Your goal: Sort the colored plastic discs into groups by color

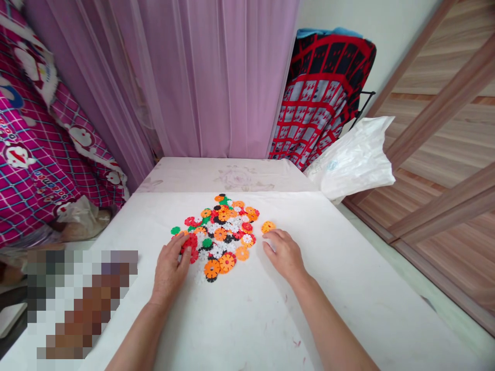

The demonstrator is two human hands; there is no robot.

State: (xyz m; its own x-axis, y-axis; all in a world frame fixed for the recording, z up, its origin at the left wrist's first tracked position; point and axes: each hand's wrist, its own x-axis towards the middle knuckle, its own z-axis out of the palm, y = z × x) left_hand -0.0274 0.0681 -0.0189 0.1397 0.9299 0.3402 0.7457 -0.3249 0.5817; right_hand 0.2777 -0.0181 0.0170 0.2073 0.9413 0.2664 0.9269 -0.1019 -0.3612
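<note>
A loose pile of notched plastic discs (pixel 228 226) in orange, red, white, black and green lies on the white tabletop. At the pile's left edge, my left hand (pixel 172 263) touches red discs (pixel 190 244), its thumb and fingers apart around them. My right hand (pixel 284 254) is to the right of the pile, with the thumb and fingers apart and nothing between them. Just beyond its fingertips lies a single orange disc (pixel 268 226), apart from the pile. A green disc (pixel 175 230) sits near my left fingertips.
The table (pixel 348 288) has a floral cloth strip (pixel 235 176) at its far end. A white plastic bag (pixel 358 157) stands at the far right corner. Purple curtains (pixel 216 77) hang behind, and a pixelated patch covers the lower left.
</note>
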